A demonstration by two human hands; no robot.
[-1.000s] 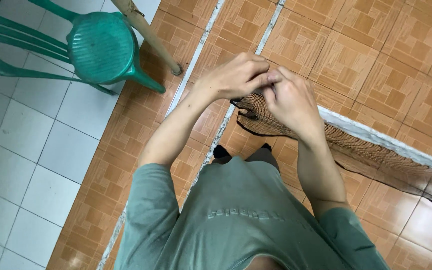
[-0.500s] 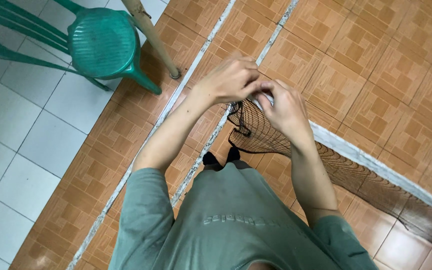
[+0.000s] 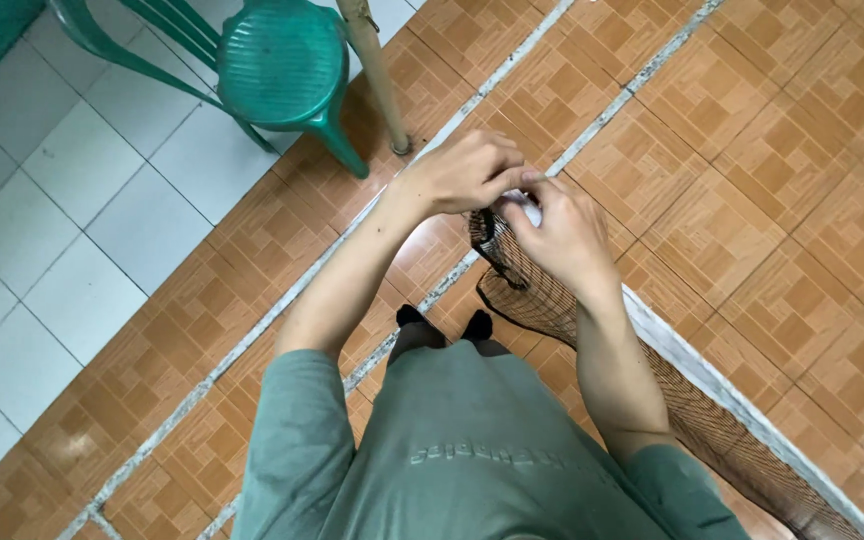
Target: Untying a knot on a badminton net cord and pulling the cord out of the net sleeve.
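Note:
I stand over a brown patterned tile floor, both arms stretched forward. My left hand [image 3: 462, 172] and my right hand [image 3: 560, 232] meet in front of me, fingers pinched together on the top edge of a dark mesh net [image 3: 537, 298]. A small white piece [image 3: 529, 207] shows between the fingertips of both hands. The net hangs down from my hands and trails off along the floor to the lower right [image 3: 732, 440]. My grey-green shirt and dark feet fill the bottom of the view.
A green plastic chair [image 3: 277, 60] stands at the upper left on white tiles. A pale wooden pole [image 3: 377, 75] rises next to it. A white strip [image 3: 682, 350] runs along the floor beside the net.
My hands have stayed together on the net's edge, working it slightly. The view has shifted a little, so the chair sits higher and the hands more central.

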